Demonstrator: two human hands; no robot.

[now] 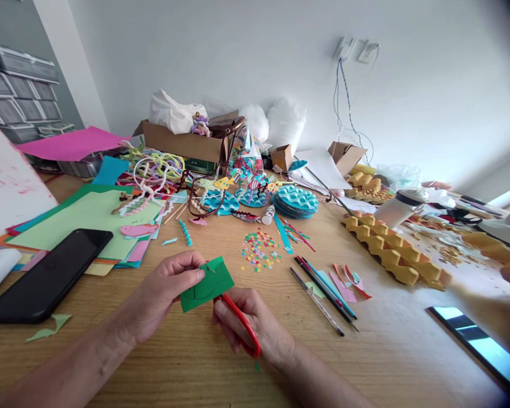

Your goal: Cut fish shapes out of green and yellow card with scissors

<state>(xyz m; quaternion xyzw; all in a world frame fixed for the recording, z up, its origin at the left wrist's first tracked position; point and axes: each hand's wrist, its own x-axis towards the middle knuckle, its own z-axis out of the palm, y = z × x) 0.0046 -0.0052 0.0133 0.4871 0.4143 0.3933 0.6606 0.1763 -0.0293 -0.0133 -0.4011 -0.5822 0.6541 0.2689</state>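
A small green paper piece (208, 283) with a dark drawn curve is pinched at its upper left by my left hand (174, 283), thumb on top. My right hand (249, 320) is wrapped round red-handled scissors (243, 323), just right of and below the paper. The scissors meet the paper's lower right edge; their blades are mostly hidden. Beyond the hands lies a scatter of coloured paper dots (261, 249). Pens and pencils (327, 292) lie to the right, beside pink and orange paper scraps (344, 283).
A black phone (51, 275) and stacked coloured paper (89, 221) lie left. Blue scalloped pieces (295, 201), pipe cleaners (153, 170) and a cardboard box (182, 141) stand at the back. Yellow egg-carton strips (391, 249) and another phone (480, 340) are right; part of a person's hand shows there.
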